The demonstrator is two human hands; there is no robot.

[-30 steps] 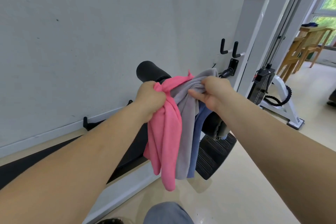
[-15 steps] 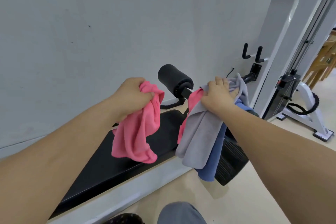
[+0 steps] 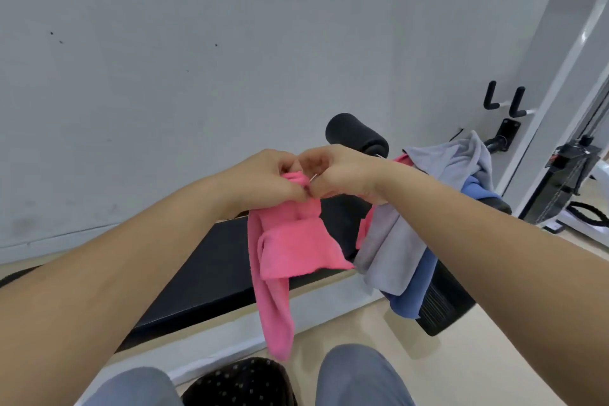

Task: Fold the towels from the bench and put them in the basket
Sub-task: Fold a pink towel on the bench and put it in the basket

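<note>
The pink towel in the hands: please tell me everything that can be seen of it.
The pink towel looks like soft, fuzzy cloth, plain bright pink. It is crumpled, not yet folded. The left hand and the right hand both pinch its top edge, close together, so it hangs in front of the black bench. One wide part spreads to the right; a long narrow tail dangles lower, toward the person's knees.

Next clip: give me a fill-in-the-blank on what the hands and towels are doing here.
The left hand and right hand grip the pink towel at its ____ end.
The grey towel and blue towel hang to the pink towel's ____.
The bench pad behind the pink towel is coloured ____.
Missing: top; right; black.
</note>
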